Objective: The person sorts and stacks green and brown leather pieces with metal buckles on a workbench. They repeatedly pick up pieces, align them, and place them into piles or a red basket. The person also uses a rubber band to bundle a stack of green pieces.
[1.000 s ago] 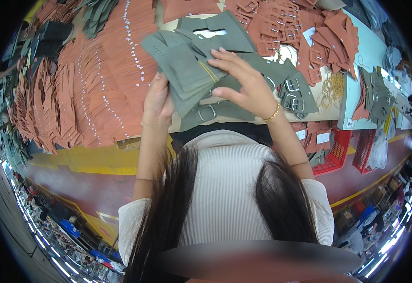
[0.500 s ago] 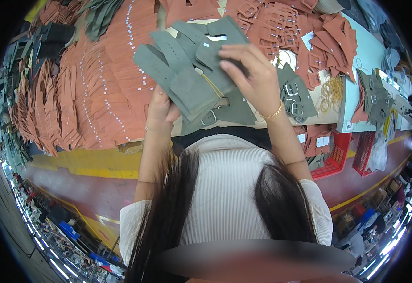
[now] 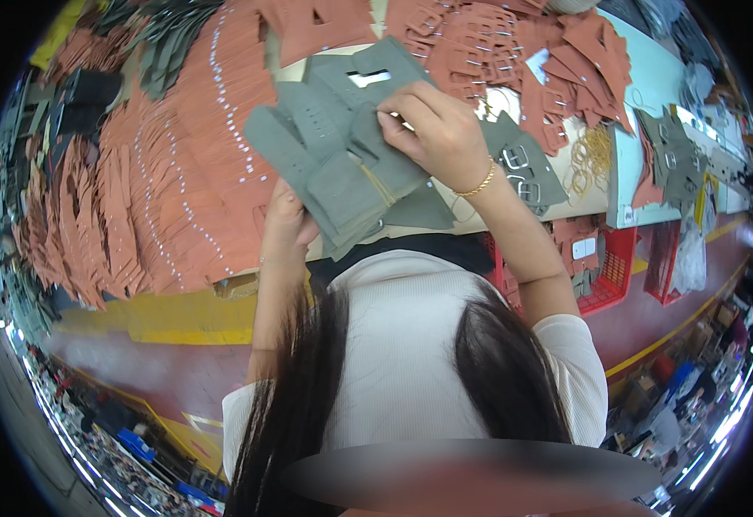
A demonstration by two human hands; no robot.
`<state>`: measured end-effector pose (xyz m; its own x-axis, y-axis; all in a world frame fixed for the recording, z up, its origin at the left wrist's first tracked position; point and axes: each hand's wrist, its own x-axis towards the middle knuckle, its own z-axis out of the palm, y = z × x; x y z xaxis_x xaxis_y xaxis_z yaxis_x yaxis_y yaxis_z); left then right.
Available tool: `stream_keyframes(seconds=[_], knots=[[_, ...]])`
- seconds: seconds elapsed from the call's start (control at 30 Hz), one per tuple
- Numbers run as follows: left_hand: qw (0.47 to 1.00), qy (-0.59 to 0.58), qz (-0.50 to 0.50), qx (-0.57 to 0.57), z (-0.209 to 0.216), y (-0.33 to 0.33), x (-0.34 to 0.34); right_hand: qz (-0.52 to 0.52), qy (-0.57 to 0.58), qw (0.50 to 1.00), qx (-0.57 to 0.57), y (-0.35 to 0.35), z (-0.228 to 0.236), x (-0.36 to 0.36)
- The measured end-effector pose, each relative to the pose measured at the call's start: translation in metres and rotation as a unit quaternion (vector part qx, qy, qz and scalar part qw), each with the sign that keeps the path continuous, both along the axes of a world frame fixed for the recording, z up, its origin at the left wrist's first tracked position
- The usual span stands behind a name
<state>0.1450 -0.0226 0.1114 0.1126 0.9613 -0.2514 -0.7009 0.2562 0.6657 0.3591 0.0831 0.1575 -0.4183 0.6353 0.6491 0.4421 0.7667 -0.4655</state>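
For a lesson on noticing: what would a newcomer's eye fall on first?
Perhaps the terracotta pieces spread across the left. Next, the grey-green stack at upper centre, held in the left hand, the right hand over its right side. Farther right, a red basket.

Most fingers of my left hand are hidden beneath the grey-green strap stack. My right hand covers part of its flap, obscuring my grip. My forearm masks some red crate; the top edge crops the terracotta panels.
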Motion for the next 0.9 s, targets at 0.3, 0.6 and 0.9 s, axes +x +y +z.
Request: stream_keyframes(seconds=[0.3, 0.6, 0.9], knots=[[0.992, -0.049, 0.012, -0.113, -0.032, -0.001, -0.016, -0.292, 0.018, 0.948, -0.125, -0.022, -0.052, 0.127], [0.992, -0.065, -0.047, -0.101, -0.06, 0.011, -0.025, -0.565, -0.195, 0.784, -0.166, -0.098, -0.111, 0.31], [0.994, -0.022, -0.06, -0.083, -0.052, 0.017, -0.017, -0.53, -0.324, 0.746, -0.24, -0.108, -0.126, 0.333]])
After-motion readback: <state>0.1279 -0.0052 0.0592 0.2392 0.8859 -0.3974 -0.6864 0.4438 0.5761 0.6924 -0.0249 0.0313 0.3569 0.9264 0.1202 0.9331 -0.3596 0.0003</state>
